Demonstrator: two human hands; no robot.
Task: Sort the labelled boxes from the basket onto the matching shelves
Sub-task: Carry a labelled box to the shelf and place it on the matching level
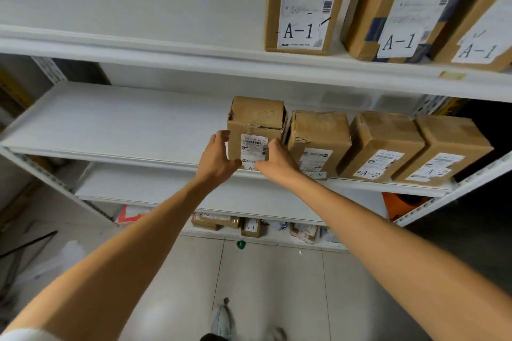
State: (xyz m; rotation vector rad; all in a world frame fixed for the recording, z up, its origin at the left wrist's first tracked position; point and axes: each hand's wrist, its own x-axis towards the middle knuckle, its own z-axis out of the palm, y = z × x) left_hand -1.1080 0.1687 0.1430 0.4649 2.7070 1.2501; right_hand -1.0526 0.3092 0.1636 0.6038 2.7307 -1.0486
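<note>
- Your left hand point(219, 158) and right hand point(274, 158) reach forward together to a small cardboard box point(256, 130) at the front edge of the middle shelf point(124, 124).
- Your left hand grips the box's left edge, with its fingers curled round the corner.
- Your right hand holds the box's right side. Its fingers go into the narrow gap beside the next box, so they are partly hidden.
- You probably use both hands because the box is tall and dented, and a grip on each side keeps it upright and square.
- The box stands upright on the shelf, with its label point(253, 151) facing you. The label reads "A-", and your hands cover the digit.
- Three A-2 boxes point(382, 147) stand in a line just to its right, the nearest almost touching it. This looks like the matching shelf, and the box extends the line leftward.
- On the top shelf point(138, 44), A-1 boxes point(302, 3) also stand with their labels outward, so each group can be read from the front.
- The placing looks nearly done; what remains is letting go.
- More parcels lie low down near the floor. No basket can be made out.
</note>
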